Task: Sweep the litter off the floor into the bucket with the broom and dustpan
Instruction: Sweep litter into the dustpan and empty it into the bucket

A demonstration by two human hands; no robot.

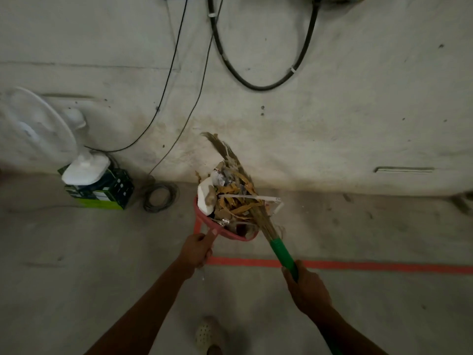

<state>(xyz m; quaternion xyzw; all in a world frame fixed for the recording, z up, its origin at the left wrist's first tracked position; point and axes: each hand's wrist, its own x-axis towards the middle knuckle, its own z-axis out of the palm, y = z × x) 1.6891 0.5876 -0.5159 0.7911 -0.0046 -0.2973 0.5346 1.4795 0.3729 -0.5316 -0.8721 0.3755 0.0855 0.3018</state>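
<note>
Litter is heaped in a pink dustpan held up off the concrete floor, close to the foot of a pale wall. To the left, a white fan stands on a green and black box against the wall, and a grey coil of cable lies on the floor just beside the box. Thin black wires run down the wall toward the fan, and a thick black hose hangs in a loop higher up. An orange tape line crosses the floor under the arms, and a pale shoe shows at the bottom edge. The pan holds yellow-brown scraps, bits of foil wrapper, a white lump at its left side and a thin white strip across the top. The broom lies slantwise over the right of the heap, its bristles reaching past the pan toward the wall. The left hand grips the pan's handle just below the load, thumb along it. The right hand is closed round the green broom handle, lower and to the right of the pan.
</note>
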